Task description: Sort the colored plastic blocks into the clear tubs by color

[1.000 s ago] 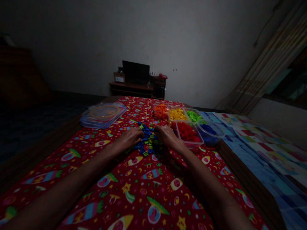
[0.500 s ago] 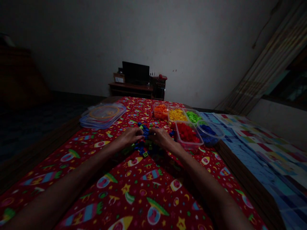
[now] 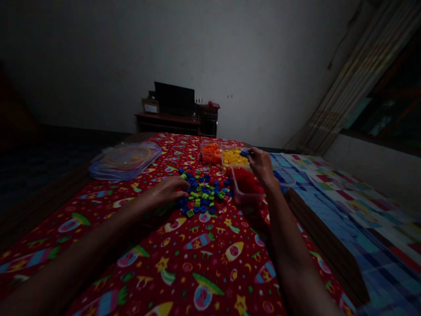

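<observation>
A pile of small blue and green toy building bricks (image 3: 204, 193) lies loose on the red patterned tablecloth (image 3: 197, 263). My left hand (image 3: 169, 189) rests at the pile's left edge, thumb and fingers apart, with the fingertips among the bricks. Raised over the containers, my right hand (image 3: 261, 164) pinches a blue brick (image 3: 244, 153) between thumb and fingers. Below that hand is a clear tub of red bricks (image 3: 245, 181); beside it, a tub of blue bricks (image 3: 279, 176) is partly hidden by the hand and wrist.
Tubs of orange pieces (image 3: 211, 151) and yellow pieces (image 3: 233, 156) stand behind the red one. Stacked clear lids (image 3: 126, 160) lie at the left of the table. To the right is a bed with a blue checked cover (image 3: 329, 206). A dark monitor (image 3: 174, 97) stands by the wall.
My right hand has left the pile and moved right and up over the tubs, carrying a blue brick. My left hand stays by the pile. The view has turned slightly right.
</observation>
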A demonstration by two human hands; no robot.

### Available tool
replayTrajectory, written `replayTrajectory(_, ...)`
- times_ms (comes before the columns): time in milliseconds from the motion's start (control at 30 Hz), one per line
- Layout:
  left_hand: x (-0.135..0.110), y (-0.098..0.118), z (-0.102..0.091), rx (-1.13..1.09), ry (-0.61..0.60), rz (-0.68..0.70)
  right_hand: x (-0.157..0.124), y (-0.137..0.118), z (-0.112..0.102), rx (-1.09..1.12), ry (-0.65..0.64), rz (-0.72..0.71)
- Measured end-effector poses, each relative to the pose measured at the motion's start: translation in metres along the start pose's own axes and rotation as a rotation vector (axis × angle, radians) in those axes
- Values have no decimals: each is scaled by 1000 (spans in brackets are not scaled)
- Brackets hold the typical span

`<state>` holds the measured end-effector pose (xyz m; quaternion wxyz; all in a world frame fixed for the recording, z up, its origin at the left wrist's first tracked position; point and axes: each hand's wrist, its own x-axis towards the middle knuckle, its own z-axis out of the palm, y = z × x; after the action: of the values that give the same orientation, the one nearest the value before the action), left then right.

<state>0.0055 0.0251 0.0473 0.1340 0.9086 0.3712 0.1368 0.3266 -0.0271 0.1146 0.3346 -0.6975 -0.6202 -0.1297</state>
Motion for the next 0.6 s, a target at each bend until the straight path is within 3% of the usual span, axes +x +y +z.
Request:
replayTrajectory(167,-5,4,-4,122,-117,51,-4,55,-26,-253,55,259)
replayTrajectory(300,-9,10,-3,132,-163,83,-9,63,-28,-312,53,314)
replayTrajectory(467,-15,17,-1,160,-198,69,-3,20,-20,-197,12,149)
replayTrajectory(600,-16,12,3,184,-157,54,-14,-39,-6,-27,-202,-137)
